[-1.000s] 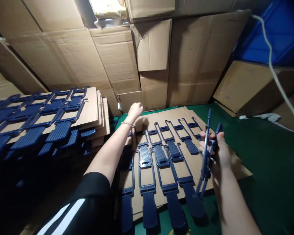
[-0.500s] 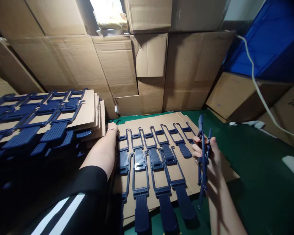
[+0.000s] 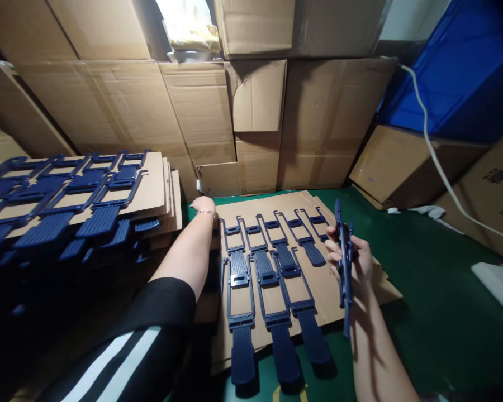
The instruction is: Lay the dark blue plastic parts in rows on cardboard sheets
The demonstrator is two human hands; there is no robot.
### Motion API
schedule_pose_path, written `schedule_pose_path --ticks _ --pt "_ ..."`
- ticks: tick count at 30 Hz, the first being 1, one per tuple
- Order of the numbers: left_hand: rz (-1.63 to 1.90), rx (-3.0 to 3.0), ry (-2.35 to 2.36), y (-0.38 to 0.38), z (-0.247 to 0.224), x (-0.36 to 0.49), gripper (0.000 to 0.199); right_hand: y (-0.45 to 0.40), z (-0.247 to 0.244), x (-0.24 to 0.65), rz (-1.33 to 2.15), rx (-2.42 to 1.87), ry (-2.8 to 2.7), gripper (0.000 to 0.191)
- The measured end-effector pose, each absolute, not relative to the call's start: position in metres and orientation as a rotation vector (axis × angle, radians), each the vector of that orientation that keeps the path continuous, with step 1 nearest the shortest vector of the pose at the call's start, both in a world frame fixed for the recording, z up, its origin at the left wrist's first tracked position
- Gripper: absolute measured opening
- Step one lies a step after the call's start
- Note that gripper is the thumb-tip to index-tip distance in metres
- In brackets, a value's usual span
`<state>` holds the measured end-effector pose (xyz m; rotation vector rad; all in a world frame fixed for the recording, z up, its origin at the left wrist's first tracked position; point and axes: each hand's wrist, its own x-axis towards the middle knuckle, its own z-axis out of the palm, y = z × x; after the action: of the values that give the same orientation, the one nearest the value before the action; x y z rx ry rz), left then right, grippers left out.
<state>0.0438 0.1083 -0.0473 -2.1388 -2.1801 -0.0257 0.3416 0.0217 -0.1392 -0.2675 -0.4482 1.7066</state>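
Note:
My right hand [image 3: 354, 259] is closed around several dark blue plastic frames [image 3: 344, 279], bunched together and held upright on edge above the right side of the cardboard sheet [image 3: 331, 290]. My left hand [image 3: 203, 205] reaches to the sheet's far left corner. Its fingers are turned away and hidden, and a thin dark tip [image 3: 208, 192] shows just beyond them. Two rows of similar blue frames lie flat on the sheet between my hands. A front-row frame [image 3: 242, 324] has a ribbed tongue that overhangs the near edge.
At left, a stack of cardboard sheets [image 3: 153, 184] carries more blue frames [image 3: 98, 220]. Cardboard panels [image 3: 318, 123] stand behind the green table [image 3: 423, 335]. A box [image 3: 392, 162], a blue bin [image 3: 440, 84] and a pale cable [image 3: 427, 134] are at right.
My left hand has moved right and slightly away from me. The leftmost frames are now mostly out of sight around that arm. The frames in my right hand have turned slightly and sit closer together.

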Motion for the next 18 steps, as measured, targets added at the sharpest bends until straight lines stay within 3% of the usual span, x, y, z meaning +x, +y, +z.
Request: schedule_pose_path --ticks 5,8,12,18 --pt "-0.103 -1.973 -2.373 0.139 -0.035 0.060 0.032 0.027 -0.152 0.345 1.739 -0.287 -0.519 0.022" --pt "-0.181 -1.983 -2.361 0.151 -0.023 0.091 0.026 0.028 -0.161 0.348 1.694 -0.278 -0.541 0.041" --pt "-0.377 -2.248 -1.989 0.120 -0.015 0.158 0.026 0.029 -0.163 0.347 1.637 -0.375 -0.597 0.060" --pt "-0.542 -2.713 -1.259 0.038 -0.035 0.222 0.023 0.026 -0.159 0.335 1.431 -0.674 -0.564 0.057"
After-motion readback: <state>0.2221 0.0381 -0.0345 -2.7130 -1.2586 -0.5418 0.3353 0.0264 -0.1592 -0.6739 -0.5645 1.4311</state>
